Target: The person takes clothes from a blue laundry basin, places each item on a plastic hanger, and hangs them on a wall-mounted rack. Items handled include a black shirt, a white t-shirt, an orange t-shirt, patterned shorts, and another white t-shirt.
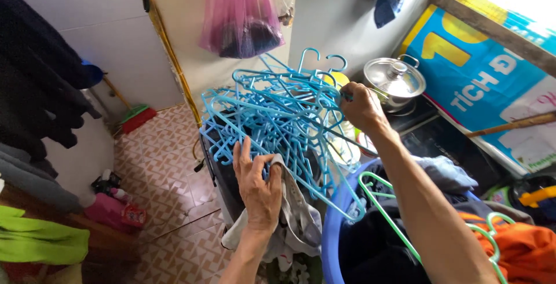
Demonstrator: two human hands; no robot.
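A tangled bunch of several light blue plastic clothes hangers (272, 113) fills the middle of the view. My left hand (258, 185) grips the lower part of the bunch, over a grey cloth (298, 220). My right hand (362, 107) is closed on hangers at the bunch's upper right. Below my right forearm a blue plastic basin (333, 226) holds dark laundry, a green hanger (382, 203) and an orange garment (524, 249).
A steel pot with a lid (395, 78) stands on a dark stove at the right. A pink plastic bag (240, 11) hangs above. Dark clothes (40, 69) hang at left. A red dustpan (138, 119) rests on the tiled floor. A blue printed poster (492, 81) covers the right wall.
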